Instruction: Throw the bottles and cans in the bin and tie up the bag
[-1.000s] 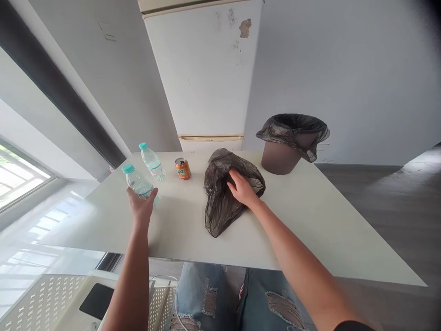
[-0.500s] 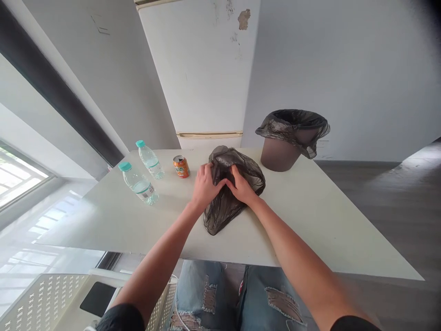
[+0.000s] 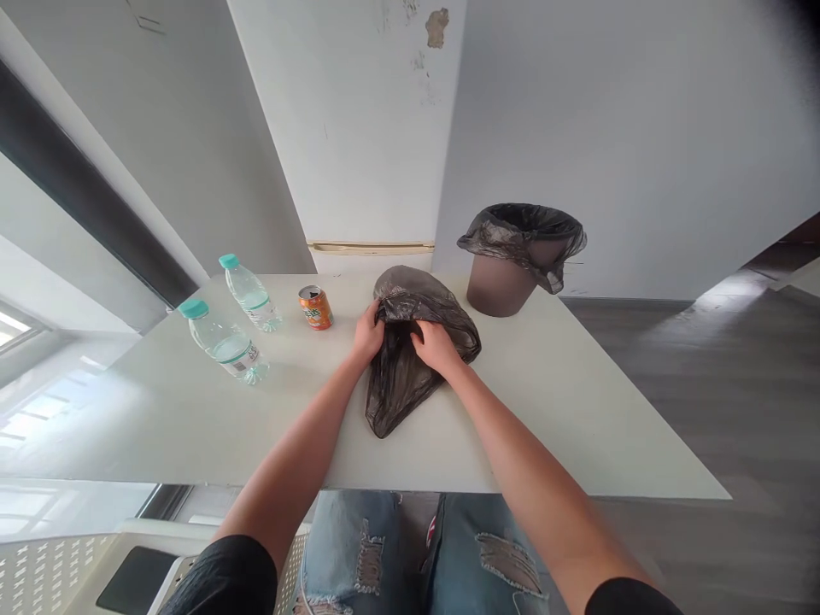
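Observation:
A thin, dark, see-through garbage bag [image 3: 410, 389] lies crumpled on the white table in front of me, its mouth partly spread. My left hand [image 3: 370, 331] is closed on the bag's left edge, fingertips tucked behind the plastic. On the other side of the opening, my right hand [image 3: 436, 346] grips the bag, its thumb at the dark gap and its other fingers hidden under the plastic. Left of the bag stands an orange drink can [image 3: 316, 308] with its top opened. Two clear bottles with teal caps, a nearer bottle [image 3: 224, 344] and a farther bottle [image 3: 251, 295], stand beyond it.
A brown trash bin [image 3: 500, 286] lined with a dark bag stands at the table's back right. Behind the table [image 3: 564, 427] is a white refrigerator [image 3: 359, 128]. A perforated plastic basket [image 3: 51, 572] and a dark flat object [image 3: 137, 581] are at lower left.
My hands have moved apart, widening the gap in the bag between them. The whole view has shifted, so the bottles, can and bin appear farther left.

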The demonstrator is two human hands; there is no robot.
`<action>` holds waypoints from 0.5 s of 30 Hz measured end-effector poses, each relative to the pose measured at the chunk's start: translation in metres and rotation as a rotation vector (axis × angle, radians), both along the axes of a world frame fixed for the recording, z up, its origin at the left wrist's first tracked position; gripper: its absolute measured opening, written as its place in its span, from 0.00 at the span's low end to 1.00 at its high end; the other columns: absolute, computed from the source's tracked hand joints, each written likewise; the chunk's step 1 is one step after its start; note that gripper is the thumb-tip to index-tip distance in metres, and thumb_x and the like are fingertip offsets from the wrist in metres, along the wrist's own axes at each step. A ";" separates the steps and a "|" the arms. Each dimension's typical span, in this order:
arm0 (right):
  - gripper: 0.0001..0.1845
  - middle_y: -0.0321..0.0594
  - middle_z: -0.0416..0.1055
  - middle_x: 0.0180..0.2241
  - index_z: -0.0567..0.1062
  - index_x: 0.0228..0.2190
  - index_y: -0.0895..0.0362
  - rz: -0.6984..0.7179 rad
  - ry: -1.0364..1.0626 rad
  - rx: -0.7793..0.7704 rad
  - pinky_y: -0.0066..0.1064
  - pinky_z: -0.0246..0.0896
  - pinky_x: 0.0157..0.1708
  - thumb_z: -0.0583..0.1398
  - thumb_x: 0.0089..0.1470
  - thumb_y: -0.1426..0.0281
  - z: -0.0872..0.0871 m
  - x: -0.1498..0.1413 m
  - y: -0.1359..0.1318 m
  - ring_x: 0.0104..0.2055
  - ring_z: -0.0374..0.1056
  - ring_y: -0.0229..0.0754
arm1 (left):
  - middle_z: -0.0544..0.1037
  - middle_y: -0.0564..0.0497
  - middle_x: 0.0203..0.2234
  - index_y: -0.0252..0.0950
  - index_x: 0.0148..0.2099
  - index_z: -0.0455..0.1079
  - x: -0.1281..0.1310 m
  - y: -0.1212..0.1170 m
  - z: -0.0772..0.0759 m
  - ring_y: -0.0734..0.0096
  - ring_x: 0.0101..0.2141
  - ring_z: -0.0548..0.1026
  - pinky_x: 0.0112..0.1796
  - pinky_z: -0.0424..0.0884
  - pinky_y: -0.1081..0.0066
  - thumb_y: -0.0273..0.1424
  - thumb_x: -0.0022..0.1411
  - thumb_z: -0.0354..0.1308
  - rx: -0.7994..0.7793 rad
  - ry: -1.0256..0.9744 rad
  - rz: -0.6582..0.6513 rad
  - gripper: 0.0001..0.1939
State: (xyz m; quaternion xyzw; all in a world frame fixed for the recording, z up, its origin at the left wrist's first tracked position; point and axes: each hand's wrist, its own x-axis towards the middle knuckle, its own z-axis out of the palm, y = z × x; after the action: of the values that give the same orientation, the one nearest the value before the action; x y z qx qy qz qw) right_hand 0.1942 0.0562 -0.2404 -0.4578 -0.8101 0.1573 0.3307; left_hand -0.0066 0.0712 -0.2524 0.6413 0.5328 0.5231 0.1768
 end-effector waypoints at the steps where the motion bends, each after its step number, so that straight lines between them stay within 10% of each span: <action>1: 0.17 0.52 0.80 0.51 0.77 0.55 0.57 -0.006 0.007 -0.009 0.45 0.71 0.57 0.59 0.66 0.72 0.000 0.001 0.000 0.54 0.77 0.56 | 0.80 0.45 0.41 0.38 0.46 0.72 0.000 0.000 0.000 0.56 0.48 0.78 0.58 0.73 0.49 0.23 0.61 0.50 -0.024 -0.030 0.006 0.14; 9: 0.25 0.51 0.76 0.59 0.77 0.57 0.54 -0.132 -0.038 -0.025 0.47 0.65 0.64 0.68 0.58 0.67 0.000 0.004 -0.001 0.63 0.71 0.60 | 0.77 0.49 0.35 0.39 0.38 0.67 0.001 -0.001 -0.001 0.62 0.41 0.75 0.48 0.76 0.61 0.28 0.63 0.50 -0.006 -0.186 -0.103 0.05; 15: 0.18 0.47 0.83 0.39 0.82 0.41 0.54 -0.221 0.181 -0.153 0.40 0.74 0.43 0.63 0.62 0.53 0.003 0.009 0.000 0.43 0.80 0.56 | 0.81 0.47 0.47 0.38 0.52 0.72 0.003 -0.001 0.000 0.60 0.51 0.77 0.58 0.73 0.58 0.28 0.63 0.51 -0.030 -0.205 -0.190 0.16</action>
State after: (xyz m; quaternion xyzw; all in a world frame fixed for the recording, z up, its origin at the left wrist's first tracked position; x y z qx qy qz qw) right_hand 0.2030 0.0563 -0.2370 -0.5518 -0.7075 0.2220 0.3816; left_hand -0.0039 0.0706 -0.2519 0.6293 0.4567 0.5589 0.2884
